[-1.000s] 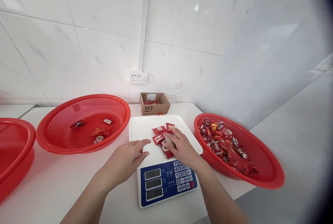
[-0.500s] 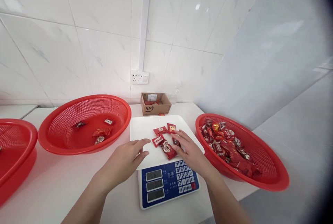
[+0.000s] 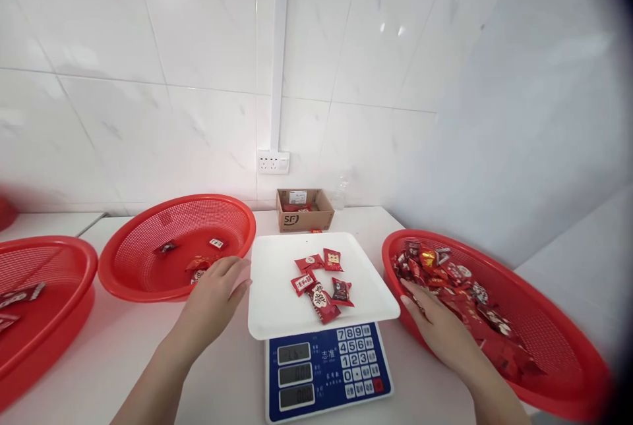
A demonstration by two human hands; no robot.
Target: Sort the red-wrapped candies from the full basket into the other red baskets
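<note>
Red-wrapped snack packets lie spread over the white pan of a weighing scale, whose blue keypad panel faces me. My left hand hangs just off the pan's left edge, beside the middle red basket. Its fingers are loosely bent, the thumb apart, and nothing shows in it. Over the near left rim of the right red basket, my right hand stretches its fingers toward a heap of wrapped snacks. No held item shows there; part of its underside is hidden.
A small cardboard box with red packets stands behind the scale. Another red basket is at the far left. The tiled wall, with a power socket, bounds the white table at the back.
My right hand has left the packets on the pan and moved right to the right basket. My left hand has drawn back leftward off the pan. The camera view has shifted slightly.
</note>
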